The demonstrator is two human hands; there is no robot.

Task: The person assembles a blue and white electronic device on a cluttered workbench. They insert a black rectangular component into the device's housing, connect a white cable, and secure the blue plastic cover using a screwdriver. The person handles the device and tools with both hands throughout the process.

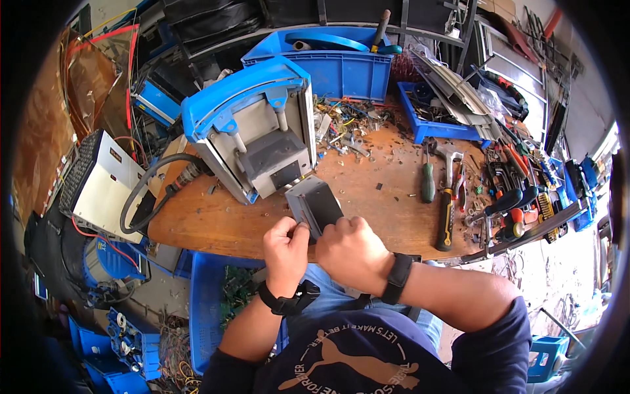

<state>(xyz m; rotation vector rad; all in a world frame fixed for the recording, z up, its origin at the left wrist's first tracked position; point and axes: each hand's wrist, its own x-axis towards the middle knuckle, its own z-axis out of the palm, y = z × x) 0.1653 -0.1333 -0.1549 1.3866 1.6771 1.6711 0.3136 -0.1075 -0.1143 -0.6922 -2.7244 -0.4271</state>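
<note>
A dark grey box-shaped metal part [320, 202] is tilted at the table's near edge, between my two hands. My left hand [286, 255] is closed on its near left edge, thumb pressed against the fingers. Over its near right end my right hand [353, 255] is closed in a fist-like grip; what lies inside those fingers is hidden. Just beyond the part stands a machine frame [194, 131] with a blue top, silver side rails, two metal rods and a grey block [274, 157] low in the middle.
On the wooden table [374, 217], a green-handled screwdriver [428, 182] and a hammer [446, 210] lie to the right, near piled tools. Small scrap [351, 128] litters the back, before a blue crate [348, 73]. A power drill [189, 173] lies left; a blue basket [205, 308] stands below.
</note>
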